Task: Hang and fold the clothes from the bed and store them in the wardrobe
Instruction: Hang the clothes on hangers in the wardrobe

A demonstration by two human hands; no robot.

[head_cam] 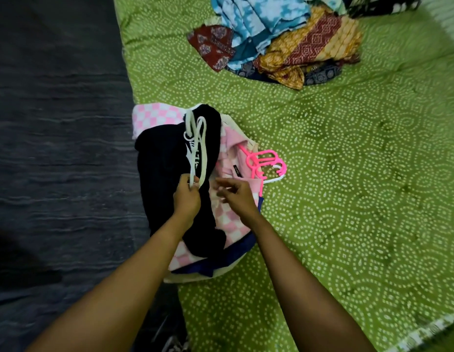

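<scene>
Left hand pinches the white cord of the black garment, which runs lengthwise away from the person over the pink checked cloth at the bed's left edge, while the right hand, fingers loosely curled and empty, hovers nearer the pink hangers just beyond it.

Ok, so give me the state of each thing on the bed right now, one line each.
left hand: pinches the white drawstring.
right hand: holds nothing, fingers loosely curled over the pink checked garment.
black garment: crumpled, unfolded, on top of the near pile.
pink checked garment: partly under the black one.
pink hangers: lying bunched beside the pile.
far heap of clothes: jumbled, unfolded.
</scene>
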